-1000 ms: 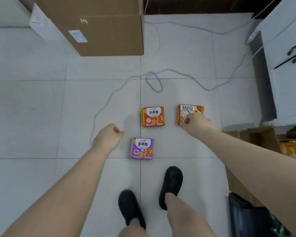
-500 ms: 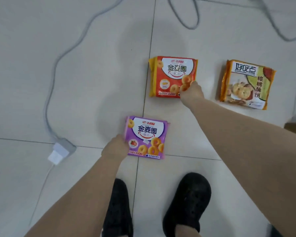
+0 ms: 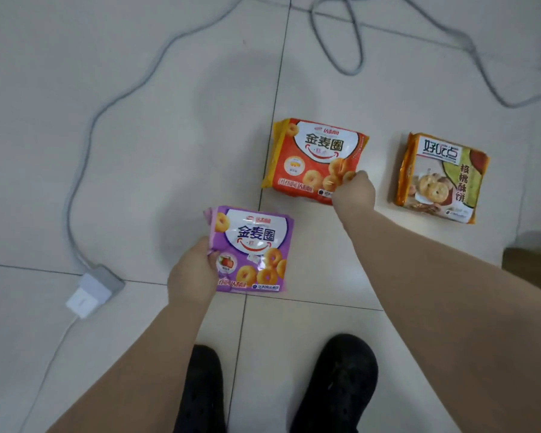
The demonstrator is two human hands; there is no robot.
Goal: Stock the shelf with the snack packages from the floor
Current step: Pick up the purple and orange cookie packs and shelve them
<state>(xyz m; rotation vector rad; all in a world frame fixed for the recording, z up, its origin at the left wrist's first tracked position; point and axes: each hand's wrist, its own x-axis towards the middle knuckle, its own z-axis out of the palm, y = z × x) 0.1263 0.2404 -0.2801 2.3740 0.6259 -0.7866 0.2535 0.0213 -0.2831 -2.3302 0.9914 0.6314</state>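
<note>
Three snack packages are on the white tiled floor. My left hand (image 3: 194, 270) grips the left edge of the purple package (image 3: 253, 251), which looks slightly raised off the tile. My right hand (image 3: 353, 190) pinches the lower right corner of the red-orange package (image 3: 313, 157), tilting that side up. A third package, orange and green with cookies printed on it (image 3: 441, 179), lies flat to the right, untouched. No shelf is in view.
A grey cable (image 3: 113, 104) runs across the floor to a white and grey power adapter (image 3: 94, 290) at the left. More cable loops at the top (image 3: 350, 42). My two black shoes (image 3: 334, 382) stand below the packages. A cardboard edge (image 3: 531, 260) shows at right.
The view has dropped closer to the floor. My left hand has closed on the purple package and begun lifting it; my right hand left the third package and now grips the red-orange one.
</note>
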